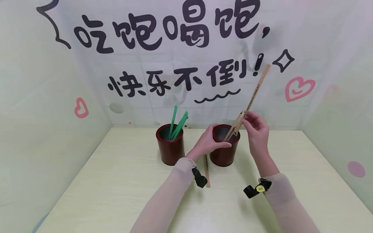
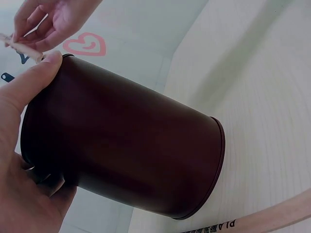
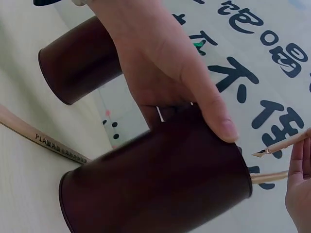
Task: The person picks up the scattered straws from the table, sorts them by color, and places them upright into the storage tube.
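Two dark red cups stand on the pale table. My left hand [image 1: 210, 139] grips the right cup [image 1: 223, 152] at its rim; the left wrist view shows my thumb across the cup [image 2: 131, 150]. Above that cup my right hand [image 1: 256, 126] pinches a long tan stick [image 1: 254, 95], whose lower end points into the cup's mouth beside another tan stick [image 1: 235, 126]. The left cup [image 1: 170, 147] holds green sticks [image 1: 177, 124]. One more tan stick [image 1: 207, 171] lies flat on the table by my left wrist, also seen as a printed tan stick [image 3: 43, 138].
The table [image 1: 116, 194] is boxed in by pale walls on the left, right and back; the back wall carries large black lettering and pink hearts. Both cups sit near the back wall, with bare tabletop in front and to both sides.
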{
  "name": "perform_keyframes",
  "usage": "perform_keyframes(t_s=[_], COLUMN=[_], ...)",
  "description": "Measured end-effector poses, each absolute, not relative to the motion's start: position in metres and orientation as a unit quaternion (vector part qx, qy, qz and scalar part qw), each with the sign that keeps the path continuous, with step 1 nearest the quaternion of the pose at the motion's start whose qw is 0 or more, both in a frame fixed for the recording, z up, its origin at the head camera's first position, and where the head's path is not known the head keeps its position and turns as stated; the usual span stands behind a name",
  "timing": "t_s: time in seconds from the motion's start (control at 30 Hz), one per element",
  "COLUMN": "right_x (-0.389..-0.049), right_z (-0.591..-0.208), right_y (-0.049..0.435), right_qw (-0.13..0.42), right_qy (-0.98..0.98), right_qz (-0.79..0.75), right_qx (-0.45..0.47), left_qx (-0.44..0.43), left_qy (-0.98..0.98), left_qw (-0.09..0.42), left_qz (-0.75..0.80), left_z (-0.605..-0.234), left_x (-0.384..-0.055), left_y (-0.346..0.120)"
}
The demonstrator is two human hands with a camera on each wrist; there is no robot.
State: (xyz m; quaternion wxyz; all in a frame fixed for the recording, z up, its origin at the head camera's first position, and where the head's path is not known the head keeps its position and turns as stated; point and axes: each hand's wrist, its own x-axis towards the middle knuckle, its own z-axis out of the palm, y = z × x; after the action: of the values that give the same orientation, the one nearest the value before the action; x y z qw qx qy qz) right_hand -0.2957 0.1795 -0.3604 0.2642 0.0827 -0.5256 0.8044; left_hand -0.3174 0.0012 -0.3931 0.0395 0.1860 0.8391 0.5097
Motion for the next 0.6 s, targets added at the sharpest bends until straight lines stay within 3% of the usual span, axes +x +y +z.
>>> perform_keyframes(t_s=[0.37, 0.6], right_x=[-0.302, -0.297], right_z=[-0.375, -0.38], right_y=[0.17, 0.174], right_qw=[0.231, 0.241], right_qy=[-0.577, -0.602], right_qz=[0.777, 0.753], right_qx=[0.097, 0.111], left_qx=[0.184, 0.181], left_qy=[0.845, 0.845], left_qw=[0.04, 0.04], left_qz=[0.501, 0.502], left_z=[-0.391, -0.392], left_x=[-0.316, -0.316], left_y=[0.003, 0.001])
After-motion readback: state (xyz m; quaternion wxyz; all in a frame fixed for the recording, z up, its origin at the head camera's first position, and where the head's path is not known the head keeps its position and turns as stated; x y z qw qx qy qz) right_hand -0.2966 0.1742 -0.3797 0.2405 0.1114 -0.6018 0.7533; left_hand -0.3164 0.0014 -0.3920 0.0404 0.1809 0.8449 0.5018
